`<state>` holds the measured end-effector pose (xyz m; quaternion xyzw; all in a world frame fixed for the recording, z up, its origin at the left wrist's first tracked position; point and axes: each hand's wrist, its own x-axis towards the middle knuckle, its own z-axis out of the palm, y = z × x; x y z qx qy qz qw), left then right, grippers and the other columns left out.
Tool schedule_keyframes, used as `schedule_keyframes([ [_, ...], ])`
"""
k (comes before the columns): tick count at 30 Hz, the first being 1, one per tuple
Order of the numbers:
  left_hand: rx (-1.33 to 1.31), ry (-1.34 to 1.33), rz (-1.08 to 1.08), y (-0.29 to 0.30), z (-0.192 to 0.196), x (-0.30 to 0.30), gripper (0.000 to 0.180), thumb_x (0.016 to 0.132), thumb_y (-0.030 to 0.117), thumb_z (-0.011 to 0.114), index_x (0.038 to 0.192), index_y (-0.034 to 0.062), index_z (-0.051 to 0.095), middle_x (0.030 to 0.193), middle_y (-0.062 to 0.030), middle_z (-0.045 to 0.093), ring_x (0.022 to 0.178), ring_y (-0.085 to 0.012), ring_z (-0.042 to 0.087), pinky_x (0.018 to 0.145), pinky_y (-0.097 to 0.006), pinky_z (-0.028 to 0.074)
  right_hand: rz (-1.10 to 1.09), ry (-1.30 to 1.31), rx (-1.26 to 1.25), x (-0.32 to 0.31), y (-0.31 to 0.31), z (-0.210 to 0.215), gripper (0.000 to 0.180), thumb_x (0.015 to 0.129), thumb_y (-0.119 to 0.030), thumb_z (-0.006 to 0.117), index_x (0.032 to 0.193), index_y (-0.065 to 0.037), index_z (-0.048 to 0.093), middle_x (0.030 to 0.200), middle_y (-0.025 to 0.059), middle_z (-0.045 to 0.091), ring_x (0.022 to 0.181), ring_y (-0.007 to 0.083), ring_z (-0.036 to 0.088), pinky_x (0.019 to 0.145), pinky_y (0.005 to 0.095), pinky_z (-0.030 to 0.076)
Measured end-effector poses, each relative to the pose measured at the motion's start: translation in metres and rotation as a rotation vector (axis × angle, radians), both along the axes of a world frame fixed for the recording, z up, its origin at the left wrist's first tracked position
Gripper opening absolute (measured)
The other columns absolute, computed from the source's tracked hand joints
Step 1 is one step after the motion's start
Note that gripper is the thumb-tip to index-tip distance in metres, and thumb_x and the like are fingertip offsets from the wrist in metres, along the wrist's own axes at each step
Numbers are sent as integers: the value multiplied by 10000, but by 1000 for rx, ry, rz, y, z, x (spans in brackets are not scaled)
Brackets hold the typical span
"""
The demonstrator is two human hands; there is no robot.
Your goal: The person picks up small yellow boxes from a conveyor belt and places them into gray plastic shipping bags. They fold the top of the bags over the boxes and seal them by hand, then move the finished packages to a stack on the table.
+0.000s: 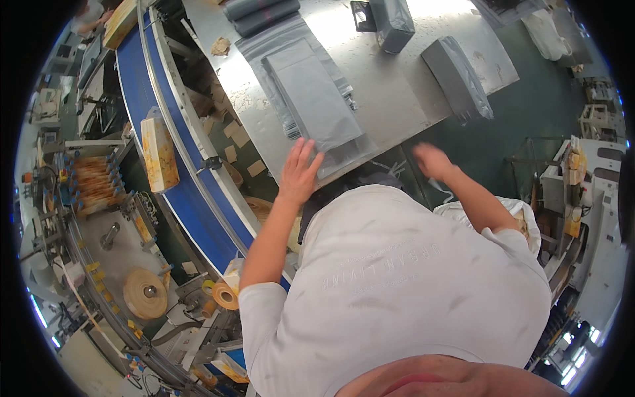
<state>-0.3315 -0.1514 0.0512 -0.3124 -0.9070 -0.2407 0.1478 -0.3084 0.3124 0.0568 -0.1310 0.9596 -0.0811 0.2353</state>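
Conveyor: a blue belt point(173, 142) is running along the bench's left side, carrying an orange-and-cream carton point(159, 154) lying flat.
Tape roll: a tan roll point(145, 293) is sitting on the machine frame at lower left, well apart from the hands.
Left hand: the left hand point(299, 173) is pressing flat, fingers spread and gripping nothing, on the near corner of the grey bag stack.
Bag stack: the stack of flat grey mailer bags point(311, 99) is lying at the bench's point(390, 99) near-left edge, its lower corner overhanging.
Filled bags: two stuffed grey bags point(458, 78) are resting toward the bench's far and right edges, another at point(391, 23).
Right hand: the right hand point(431, 161) is hovering past the bench's near edge, blurred; whether it is spread or curled, I cannot tell; it is touching nothing visible.
Risk: the overhanging stack could be sliding off the near edge if the palm drags more than the top bag.
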Motion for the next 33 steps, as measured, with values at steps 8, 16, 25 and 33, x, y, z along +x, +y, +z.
schedule_keyframes([
  [8,-341,128,-405,-4,-11,-54,178,873,107,637,1024,31,694,1555,-133,561,1511,-283,467,1249,-435,374,1129,590,-319,-143,-117,17,353,880,-89,641,1224,-80,717,1308,59,691,1414,299,546,1241,454,410],
  [16,145,-381,133,16,-27,-60,108,936,113,711,872,59,642,1068,-111,726,1055,-295,689,909,-416,546,-175,-169,-950,-142,-104,-32,171,997,-192,652,1050,-53,736,925,115,729,1002,319,715,885,426,571],
  [25,874,-581,944,49,-58,-88,177,1018,154,722,1054,15,618,972,-54,648,871,-171,600,796,-347,519,-647,26,-776,-164,-180,-55,486,991,-384,729,1318,-36,641,1068,159,750,980,316,708,901,421,551],
  [33,707,-527,451,102,-13,-47,632,1035,195,676,1594,6,449,1608,-221,471,1481,-294,459,1237,-400,325,-647,-333,-1355,-145,-178,-17,772,953,-299,786,1586,-26,440,1443,127,627,1293,242,595,1112,385,465],
])
